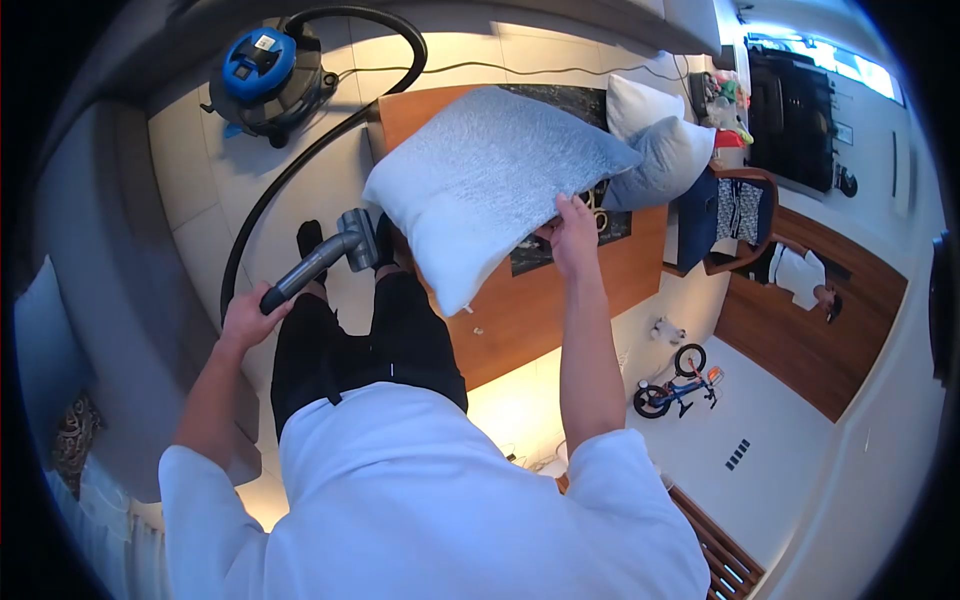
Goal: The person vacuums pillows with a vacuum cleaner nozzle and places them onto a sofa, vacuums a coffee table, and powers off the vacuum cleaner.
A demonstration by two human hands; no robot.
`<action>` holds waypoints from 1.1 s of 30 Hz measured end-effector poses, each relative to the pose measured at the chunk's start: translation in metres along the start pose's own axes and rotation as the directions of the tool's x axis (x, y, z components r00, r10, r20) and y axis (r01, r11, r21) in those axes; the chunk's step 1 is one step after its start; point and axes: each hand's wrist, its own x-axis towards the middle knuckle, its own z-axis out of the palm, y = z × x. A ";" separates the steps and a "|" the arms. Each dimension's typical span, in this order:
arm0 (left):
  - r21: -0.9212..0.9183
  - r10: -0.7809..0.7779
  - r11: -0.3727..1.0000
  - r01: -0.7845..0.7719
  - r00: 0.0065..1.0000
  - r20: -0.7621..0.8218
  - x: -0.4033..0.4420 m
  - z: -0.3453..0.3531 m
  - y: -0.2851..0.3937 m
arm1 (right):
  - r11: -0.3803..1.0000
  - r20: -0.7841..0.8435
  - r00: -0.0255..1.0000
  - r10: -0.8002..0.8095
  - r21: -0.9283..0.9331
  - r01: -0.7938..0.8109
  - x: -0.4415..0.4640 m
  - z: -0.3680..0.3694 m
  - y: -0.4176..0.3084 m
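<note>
A large light grey-blue cushion (500,170) hangs tilted over the wooden table (500,345), its lower right edge pinched in my right hand (573,232). My left hand (250,318) is wrapped round the dark handle of a grey vacuum nozzle (352,243), left of the cushion and above my legs. The nozzle head is close to the cushion's left edge. A black hose runs from the handle side up toward the vacuum.
The blue and black vacuum cleaner (262,75) stands on the tiles at upper left. Two more cushions (660,160) lie at the table's far end. A grey sofa (130,280) is at left. At right are a chair (740,220), a small bike (680,388) and another person (800,277).
</note>
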 end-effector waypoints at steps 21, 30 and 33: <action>0.002 0.172 0.984 -0.178 0.954 0.247 0.024 0.023 0.120 | 0.906 -0.313 0.909 0.277 -0.231 -0.355 -0.141 0.052 0.195; -0.350 0.451 0.863 -0.365 0.868 0.207 0.001 -0.059 0.165 | 0.996 -0.142 0.986 -0.090 -0.029 0.086 -0.157 0.006 0.068; -0.209 0.561 0.821 -0.531 0.818 0.127 -0.003 -0.052 0.174 | 0.994 -0.156 0.988 0.011 0.110 0.006 -0.162 0.026 -0.018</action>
